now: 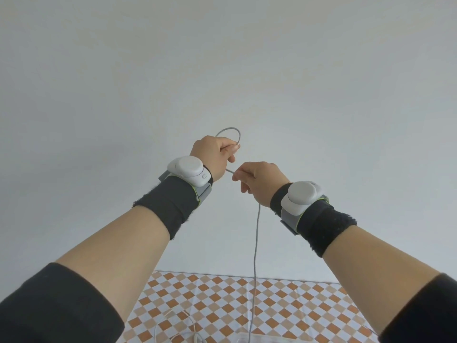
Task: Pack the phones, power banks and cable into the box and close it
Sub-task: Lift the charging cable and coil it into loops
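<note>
Table (284, 308), nearest: orange, tan and white checked cloth; a thin white cord (190, 325) lies looped on it, left of where the grey cable comes down

Forearms: black sleeves pushed up, a black wristband and a white rounded device strapped on each wrist

Cable (256, 243): grey, thin; hangs straight from the right hand to the table, bottom end out of view

Right hand (257, 180): raised above the table, fingers pinched on the cable where the hanging length begins

Left hand (212, 154): just left of and above the right hand, fingers clenched on the cable; a short taut run joins the two hands, and a small loop stands above the fist

Wall (222, 70), farthest: plain pale grey
</note>
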